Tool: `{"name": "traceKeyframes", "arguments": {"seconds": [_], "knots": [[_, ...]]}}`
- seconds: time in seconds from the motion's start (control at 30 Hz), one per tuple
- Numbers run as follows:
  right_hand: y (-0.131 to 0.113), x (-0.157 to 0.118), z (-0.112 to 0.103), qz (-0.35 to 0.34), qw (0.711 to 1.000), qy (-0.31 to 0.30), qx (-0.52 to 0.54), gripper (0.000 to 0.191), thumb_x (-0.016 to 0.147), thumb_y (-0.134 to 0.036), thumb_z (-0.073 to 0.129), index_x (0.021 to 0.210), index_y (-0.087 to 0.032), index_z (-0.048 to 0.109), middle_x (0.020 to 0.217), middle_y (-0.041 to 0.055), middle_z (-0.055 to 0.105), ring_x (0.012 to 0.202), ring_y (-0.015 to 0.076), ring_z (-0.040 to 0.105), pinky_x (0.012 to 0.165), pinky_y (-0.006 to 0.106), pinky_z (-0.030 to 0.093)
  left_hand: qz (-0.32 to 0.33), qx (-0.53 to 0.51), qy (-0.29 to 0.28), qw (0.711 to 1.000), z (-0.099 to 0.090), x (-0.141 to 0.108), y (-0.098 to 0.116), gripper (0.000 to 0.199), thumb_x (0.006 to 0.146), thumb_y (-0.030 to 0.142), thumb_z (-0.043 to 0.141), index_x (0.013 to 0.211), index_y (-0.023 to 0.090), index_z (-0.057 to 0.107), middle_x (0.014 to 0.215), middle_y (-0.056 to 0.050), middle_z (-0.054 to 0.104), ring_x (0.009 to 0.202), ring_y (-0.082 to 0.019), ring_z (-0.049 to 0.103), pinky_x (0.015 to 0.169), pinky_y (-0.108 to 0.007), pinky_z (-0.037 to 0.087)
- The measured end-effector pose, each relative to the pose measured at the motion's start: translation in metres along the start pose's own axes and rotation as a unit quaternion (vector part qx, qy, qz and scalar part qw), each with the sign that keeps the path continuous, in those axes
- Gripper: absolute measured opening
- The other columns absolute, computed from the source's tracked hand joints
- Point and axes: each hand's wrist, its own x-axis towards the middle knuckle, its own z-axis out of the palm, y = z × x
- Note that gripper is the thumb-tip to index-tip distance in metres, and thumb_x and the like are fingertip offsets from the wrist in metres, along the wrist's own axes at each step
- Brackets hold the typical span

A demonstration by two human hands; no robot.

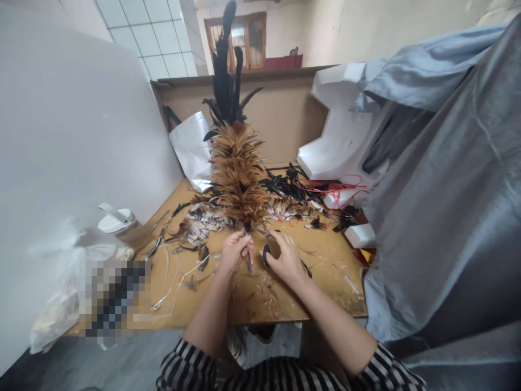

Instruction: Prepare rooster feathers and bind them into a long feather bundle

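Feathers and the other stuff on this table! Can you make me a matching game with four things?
Column 1
1. feather bundle
2. black-handled scissors
3. red strings
4. silvery bag

Column 2
A. loosely tangled by the white foam
B. in the right hand
C. at the back left of the table
D. brown below, black on top

Right pairs: 1-D, 2-B, 3-A, 4-C

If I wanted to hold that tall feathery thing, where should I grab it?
Probably by the thin stem at its bottom, reaching in from the near side, where the left hand pinches it. The stem points toward the person, while the feathers above are bushy and look easy to crush.
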Motion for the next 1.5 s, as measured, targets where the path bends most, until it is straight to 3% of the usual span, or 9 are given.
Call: {"name": "traceKeyframes", "arguments": {"seconds": [0.27, 0.5, 0.87, 1.07, 1.33, 1.5], "knots": [[-0.007, 0.017, 0.001, -0.007, 0.998, 0.044, 0.038, 0.05, 0.073, -0.037, 0.06, 0.12, -0.021, 0.05, 0.112, 0.0101, 0.058, 0.106, 0.0258, 0.051, 0.091, 0.042, 0.041, 0.04, 0.069, -0.012, 0.997, -0.001, 0.002, -0.004, 0.027, 0.063, 0.034, 0.071, 0.076, 0.013, 0.061, 0.062, -0.001, 0.06, 0.048, -0.007, 0.048, 0.046, -0.018, 0.034], [-0.004, 0.02, 0.003, -0.002, 0.997, 0.061, 0.048, 0.05, 0.072, -0.037, 0.061, 0.119, -0.021, 0.052, 0.112, 0.0095, 0.059, 0.105, 0.025, 0.053, 0.09, 0.041, 0.042, 0.099, 0.175, -0.056, 0.978, 0.0, -0.005, 0.001, 0.034, 0.08, 0.043, 0.052, 0.074, 0.013, 0.066, 0.056, -0.001, 0.055, 0.052, -0.009, 0.045, 0.053, -0.021, 0.036], [-0.003, 0.018, -0.001, -0.002, 0.992, 0.067, 0.107, 0.046, 0.074, -0.036, 0.061, 0.118, -0.023, 0.055, 0.1, 0.0079, 0.063, 0.093, 0.0206, 0.059, 0.082, 0.035, 0.047, 0.056, 0.132, 0.006, 0.99, -0.001, 0.0, -0.004, 0.028, 0.068, 0.041, 0.066, 0.073, 0.013, 0.065, 0.061, -0.001, 0.06, 0.049, -0.008, 0.045, 0.046, -0.019, 0.033], [0.001, 0.016, 0.0, -0.021, 0.994, 0.058, 0.085, 0.05, 0.074, -0.033, 0.06, 0.122, -0.023, 0.051, 0.113, 0.0093, 0.058, 0.105, 0.0229, 0.053, 0.09, 0.039, 0.043, 0.056, 0.157, -0.017, 0.986, -0.001, 0.0, -0.002, 0.028, 0.071, 0.041, 0.063, 0.076, 0.013, 0.068, 0.062, -0.003, 0.063, 0.044, -0.007, 0.044, 0.045, -0.02, 0.033], [0.003, 0.006, 0.004, -0.013, 1.0, 0.01, -0.002, 0.056, 0.07, -0.03, 0.059, 0.124, -0.022, 0.048, 0.117, 0.0118, 0.053, 0.111, 0.0272, 0.047, 0.093, 0.045, 0.039, 0.075, 0.141, 0.03, 0.987, -0.001, 0.001, -0.001, 0.025, 0.07, 0.037, 0.064, 0.071, 0.013, 0.066, 0.062, -0.003, 0.064, 0.044, -0.007, 0.046, 0.046, -0.019, 0.035], [0.001, 0.016, 0.005, -0.002, 0.999, 0.037, 0.008, 0.053, 0.071, -0.034, 0.059, 0.121, -0.019, 0.051, 0.113, 0.0119, 0.056, 0.107, 0.0259, 0.05, 0.091, 0.043, 0.041, 0.067, 0.143, 0.025, 0.987, 0.001, 0.001, -0.004, 0.023, 0.066, 0.035, 0.068, 0.073, 0.013, 0.066, 0.062, -0.002, 0.063, 0.048, -0.008, 0.05, 0.044, -0.019, 0.034]]}}
